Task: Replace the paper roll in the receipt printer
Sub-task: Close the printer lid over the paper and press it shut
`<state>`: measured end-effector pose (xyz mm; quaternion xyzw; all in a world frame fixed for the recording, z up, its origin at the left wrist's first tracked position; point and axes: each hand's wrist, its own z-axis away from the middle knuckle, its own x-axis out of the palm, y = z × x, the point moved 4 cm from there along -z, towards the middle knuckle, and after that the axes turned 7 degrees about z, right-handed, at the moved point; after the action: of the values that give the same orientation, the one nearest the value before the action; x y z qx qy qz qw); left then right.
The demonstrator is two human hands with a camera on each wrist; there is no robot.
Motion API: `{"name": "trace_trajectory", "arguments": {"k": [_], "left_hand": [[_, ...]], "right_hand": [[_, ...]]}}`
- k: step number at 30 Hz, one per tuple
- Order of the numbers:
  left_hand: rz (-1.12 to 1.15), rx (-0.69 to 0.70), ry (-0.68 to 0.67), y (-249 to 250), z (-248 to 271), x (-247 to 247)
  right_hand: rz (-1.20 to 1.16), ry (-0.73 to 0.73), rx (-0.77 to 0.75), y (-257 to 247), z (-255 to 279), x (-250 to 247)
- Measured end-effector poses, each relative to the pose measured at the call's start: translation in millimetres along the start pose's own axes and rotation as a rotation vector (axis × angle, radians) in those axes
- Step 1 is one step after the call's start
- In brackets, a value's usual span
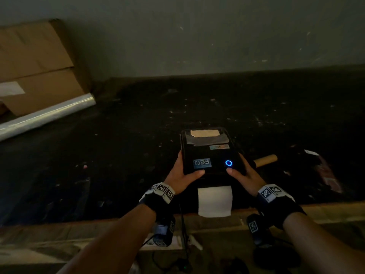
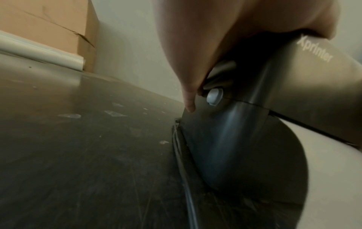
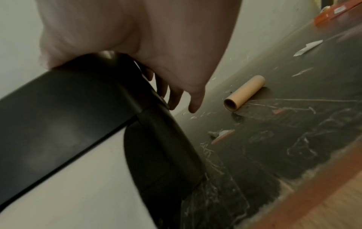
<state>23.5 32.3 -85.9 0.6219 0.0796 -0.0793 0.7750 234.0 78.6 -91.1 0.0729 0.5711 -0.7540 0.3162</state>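
Observation:
A black receipt printer (image 1: 209,153) with a lit blue ring stands on the dark table (image 1: 118,155). My left hand (image 1: 183,175) grips its lid on the left, thumb on top, with a fingertip (image 2: 189,106) beside the grey side button (image 2: 214,96). On the right side my right hand (image 1: 244,175) grips the lid (image 3: 68,108) the same way. A strip of white paper (image 1: 214,200) runs out from under the lid's front edge toward me. An empty cardboard core (image 1: 265,160) lies on the table just right of the printer, also in the right wrist view (image 3: 245,93).
A cardboard box (image 1: 35,66) and a roll of clear film (image 1: 45,115) lie at the back left. A black cable (image 2: 188,186) runs along the printer's left side. Paper scraps dot the table; a packet (image 1: 325,171) lies at the right. The wooden front edge (image 1: 316,210) is near.

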Motion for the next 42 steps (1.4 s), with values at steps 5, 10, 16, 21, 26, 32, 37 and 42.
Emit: {"name": "trace_trajectory", "arguments": {"k": [5, 10, 16, 21, 26, 32, 37, 42], "left_hand": [[0.005, -0.017, -0.005, -1.7, -1.3, 0.1], [0.020, -0.014, -0.012, -2.4, -1.1, 0.0], [0.021, -0.008, -0.002, -5.3, -2.3, 0.7], [0.021, 0.002, 0.006, -6.2, -2.1, 1.5], [0.025, 0.001, 0.007, -5.3, -2.3, 1.3], [0.016, 0.003, 0.014, -5.9, -3.3, 1.0], [0.021, -0.023, 0.009, -5.3, -1.6, 0.0], [0.007, -0.046, 0.014, -6.3, -2.6, -0.2]], "right_hand": [[-0.026, -0.004, 0.003, 0.8, 0.1, 0.3], [-0.039, 0.004, -0.011, 2.1, 0.8, 1.4], [-0.019, 0.023, -0.005, 0.7, 2.4, 1.7], [-0.031, 0.021, -0.031, -0.6, 4.2, 0.6], [-0.052, 0.020, -0.032, 0.8, 2.9, 1.1], [-0.048, 0.008, -0.029, 3.0, 2.3, 1.0], [-0.061, 0.006, -0.013, 2.3, 3.4, 0.5], [-0.069, -0.006, -0.025, 0.6, 5.2, 1.0]]}}
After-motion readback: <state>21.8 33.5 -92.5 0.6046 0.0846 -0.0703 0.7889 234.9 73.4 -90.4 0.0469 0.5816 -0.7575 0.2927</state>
